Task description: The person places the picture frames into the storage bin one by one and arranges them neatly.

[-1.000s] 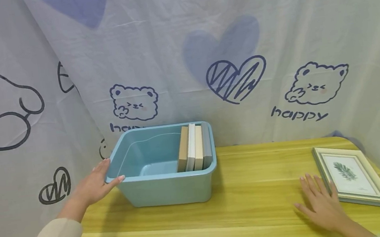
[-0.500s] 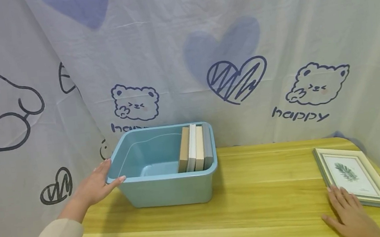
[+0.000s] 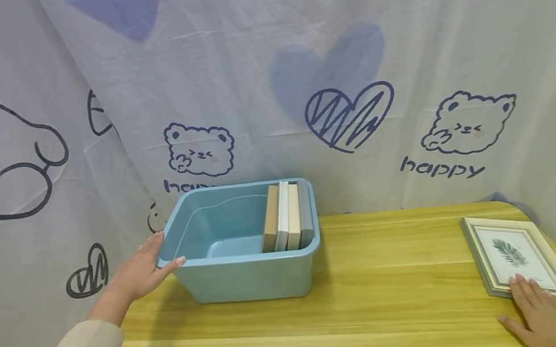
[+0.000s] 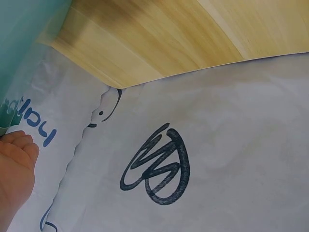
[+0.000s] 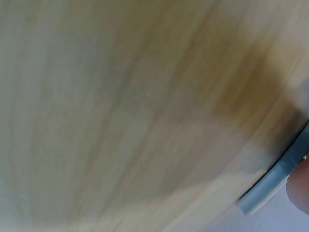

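My left hand (image 3: 137, 272) rests at the front left corner of a light blue plastic bin (image 3: 246, 280), thumb along the front rim and fingers at the left side. In the left wrist view the same hand (image 4: 17, 166) shows beside the bin's wall. Over at the right, a cream picture frame (image 3: 485, 264) with a green leaf print lies flat, face up. My right hand (image 3: 543, 312) has its straight fingers over the frame's near edge, thumb spread away to the left. The right wrist view catches only a fingertip (image 5: 300, 186) against the frame's side (image 5: 270, 186).
Several slim book-like blocks (image 3: 284, 218), brown, white, cream and grey, stand upright along the bin's right side. The table (image 3: 385, 298) is yellow wood grain. A printed white curtain (image 3: 266, 72) encloses the back and both sides.
My right hand has moved right and nearer to me, from beside the frame's left edge to over its near edge. My left hand stays at the bin's corner.
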### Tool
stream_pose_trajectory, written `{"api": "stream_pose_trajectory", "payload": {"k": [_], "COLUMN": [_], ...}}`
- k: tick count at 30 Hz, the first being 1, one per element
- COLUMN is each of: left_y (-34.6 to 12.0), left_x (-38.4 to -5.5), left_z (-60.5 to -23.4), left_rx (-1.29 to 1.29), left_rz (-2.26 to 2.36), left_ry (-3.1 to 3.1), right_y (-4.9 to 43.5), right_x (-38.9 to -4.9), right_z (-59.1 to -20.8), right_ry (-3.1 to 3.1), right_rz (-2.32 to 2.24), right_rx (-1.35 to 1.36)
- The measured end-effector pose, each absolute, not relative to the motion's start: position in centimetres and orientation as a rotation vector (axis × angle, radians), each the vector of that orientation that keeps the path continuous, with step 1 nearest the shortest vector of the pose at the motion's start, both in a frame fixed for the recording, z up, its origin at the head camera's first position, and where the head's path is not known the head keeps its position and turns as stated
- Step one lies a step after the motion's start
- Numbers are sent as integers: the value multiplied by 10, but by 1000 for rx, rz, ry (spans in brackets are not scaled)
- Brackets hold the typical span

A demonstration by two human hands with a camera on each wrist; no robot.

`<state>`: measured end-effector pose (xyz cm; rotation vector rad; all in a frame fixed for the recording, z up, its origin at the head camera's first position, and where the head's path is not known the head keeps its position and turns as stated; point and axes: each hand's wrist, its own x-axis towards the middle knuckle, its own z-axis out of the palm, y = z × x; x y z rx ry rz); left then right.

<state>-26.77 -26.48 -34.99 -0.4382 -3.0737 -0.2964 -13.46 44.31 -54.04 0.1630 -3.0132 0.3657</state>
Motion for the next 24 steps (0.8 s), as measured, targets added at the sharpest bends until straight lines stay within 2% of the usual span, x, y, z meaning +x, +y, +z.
{"api": "stream_pose_trajectory", "payload": {"k": [24], "left_y": [-265], "left_x": [-268], "left_z": [-350], "left_rx": [-433], "left_rz": [-312], "left_ry": [-3085], "right_y": [453], "right_x": [-136], "right_z": [-534], "right_ry": [-3066], "right_rz": [386], "right_rx": [65]}}
